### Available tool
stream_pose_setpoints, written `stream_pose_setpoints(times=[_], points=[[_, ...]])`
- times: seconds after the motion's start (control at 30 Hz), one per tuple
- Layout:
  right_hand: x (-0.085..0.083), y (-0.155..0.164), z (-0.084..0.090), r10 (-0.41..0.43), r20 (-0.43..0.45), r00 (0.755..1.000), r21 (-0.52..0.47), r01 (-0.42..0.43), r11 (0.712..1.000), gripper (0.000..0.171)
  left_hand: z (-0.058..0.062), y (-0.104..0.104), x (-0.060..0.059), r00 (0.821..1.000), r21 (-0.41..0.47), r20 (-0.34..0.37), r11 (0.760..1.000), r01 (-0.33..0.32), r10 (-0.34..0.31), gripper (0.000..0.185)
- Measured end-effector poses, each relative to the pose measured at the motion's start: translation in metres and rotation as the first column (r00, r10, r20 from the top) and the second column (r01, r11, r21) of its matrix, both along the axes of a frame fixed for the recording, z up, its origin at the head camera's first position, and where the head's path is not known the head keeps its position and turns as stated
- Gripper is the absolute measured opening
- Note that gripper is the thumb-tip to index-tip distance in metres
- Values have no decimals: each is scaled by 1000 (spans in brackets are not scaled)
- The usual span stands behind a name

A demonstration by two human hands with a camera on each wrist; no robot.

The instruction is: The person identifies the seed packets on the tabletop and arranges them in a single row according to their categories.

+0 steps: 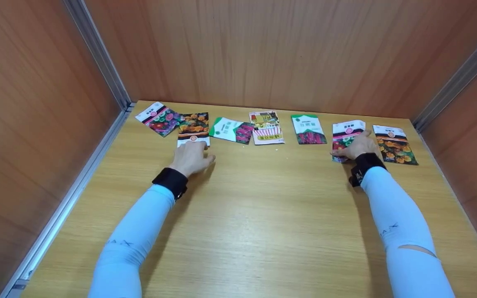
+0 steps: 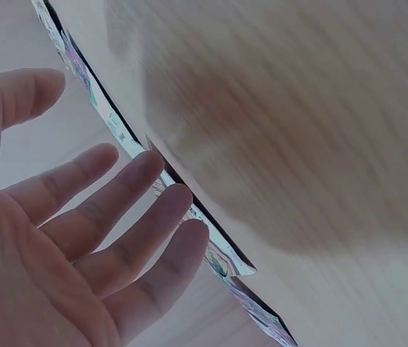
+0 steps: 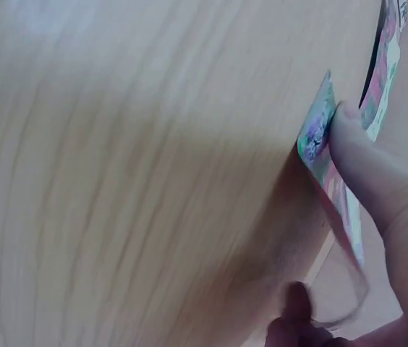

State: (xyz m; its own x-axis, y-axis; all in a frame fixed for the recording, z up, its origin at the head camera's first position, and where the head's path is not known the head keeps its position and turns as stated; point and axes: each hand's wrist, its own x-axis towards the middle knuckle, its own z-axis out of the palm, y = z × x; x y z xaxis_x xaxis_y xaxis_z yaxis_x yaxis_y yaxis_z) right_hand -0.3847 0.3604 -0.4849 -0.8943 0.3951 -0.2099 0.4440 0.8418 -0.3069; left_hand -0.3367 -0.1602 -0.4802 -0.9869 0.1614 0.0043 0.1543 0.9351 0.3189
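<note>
Head view: with right hand [image 1: 360, 147], gripping pink packet [image 1: 342, 140] on table [image 1: 263, 211], second from right; with left hand [image 1: 191, 158], reaching at orange packet [image 1: 194, 125]. Left wrist view: spreading released fingers [image 2: 101, 210] loosely. Right wrist view: pressing thumb [image 3: 363, 166] on packet.

Before the back panel [image 1: 296, 54], seven packets [image 1: 267, 128] row across the tabletop [image 1: 255, 227]; the left hand [image 1: 190, 159] is at the second packet [image 1: 194, 124] from left, the right hand [image 1: 362, 147] at the second packet [image 1: 343, 136] from right.
</note>
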Motion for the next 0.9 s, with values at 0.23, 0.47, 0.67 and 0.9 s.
stream_pose_setpoints(times=[0.23, 0.47, 0.67, 0.9], points=[[0, -6, -1, 19, -59, 998, -61, -23, 998, 121, 0, 0, 1, 1000, 9, 23, 1000, 8, -8, 49], [2, -11, 2, 80, -195, 977, -98, -101, 990, 92, 1, 3, 3, 999, 10, 35, 1000, 20, -20, 48], [8, -12, 12, 101, -251, 963, -124, -135, 983, 75, 2, 7, 5, 999, 10, 0, 999, 44, -44, 47], [16, -19, 28, 138, -301, 943, -190, -202, 961, 76, 5, 15, 5, 998, 20, -7, 997, 70, -70, 50]])
